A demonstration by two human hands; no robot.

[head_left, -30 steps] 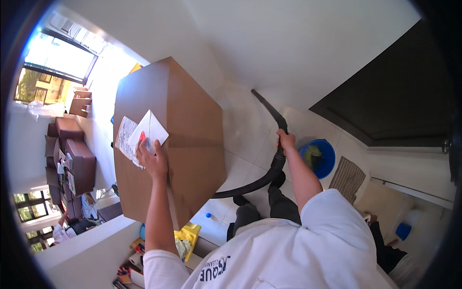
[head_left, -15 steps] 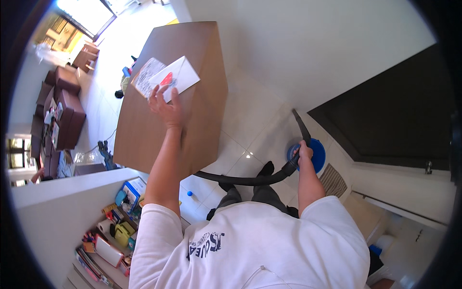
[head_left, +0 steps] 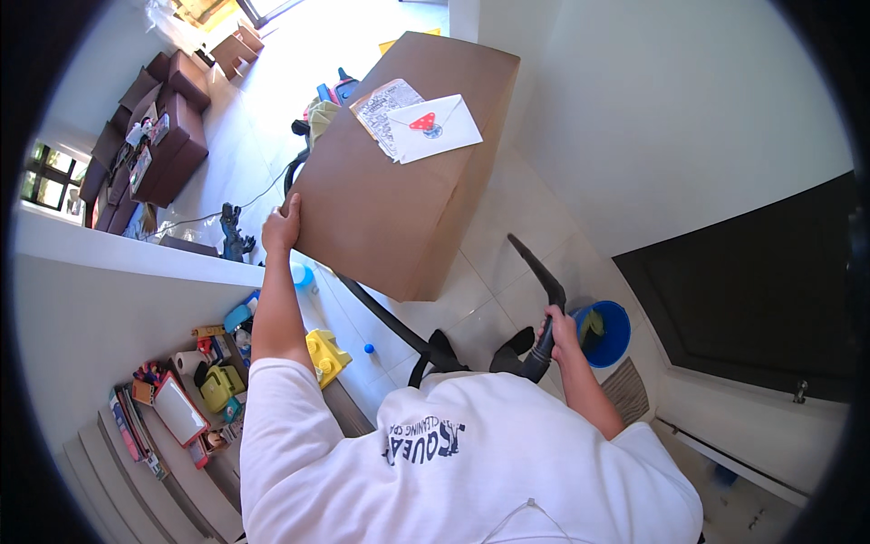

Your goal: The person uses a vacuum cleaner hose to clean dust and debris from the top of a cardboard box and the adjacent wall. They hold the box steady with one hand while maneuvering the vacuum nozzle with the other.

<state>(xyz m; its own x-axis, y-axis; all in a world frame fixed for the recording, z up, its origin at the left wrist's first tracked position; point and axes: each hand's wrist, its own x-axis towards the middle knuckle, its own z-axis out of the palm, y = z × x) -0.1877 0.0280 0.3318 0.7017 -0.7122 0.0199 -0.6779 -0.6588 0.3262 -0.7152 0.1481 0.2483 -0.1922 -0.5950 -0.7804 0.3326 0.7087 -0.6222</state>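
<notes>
My left hand (head_left: pixel 282 227) grips the near left edge of a large brown box (head_left: pixel 376 213), its thumb on top and its fingers over the side. On the box's top lie a white envelope (head_left: pixel 458 136) with a red-and-blue mark and, partly under it, a printed sheet (head_left: pixel 373 111). My right hand (head_left: pixel 560 334) is closed around the handle of a black vacuum cleaner wand (head_left: pixel 538 267). The wand's tip points forward above the tiled floor, right of the box. From it, the black hose (head_left: pixel 390 317) runs leftward past my feet, partly hidden by my shirt.
A blue bucket (head_left: pixel 618 335) with a greenish cloth in it stands right of my right hand. A striped mat (head_left: pixel 625 393) lies below it. At left are a low wall, a cluttered shelf (head_left: pixel 181 419) and a yellow plastic piece (head_left: pixel 326 358). Brown sofas (head_left: pixel 172 136) stand beyond.
My left hand has left the envelope and moved to the box's near left edge. My right hand has brought the wand leftward, away from the bucket. The view has shifted.
</notes>
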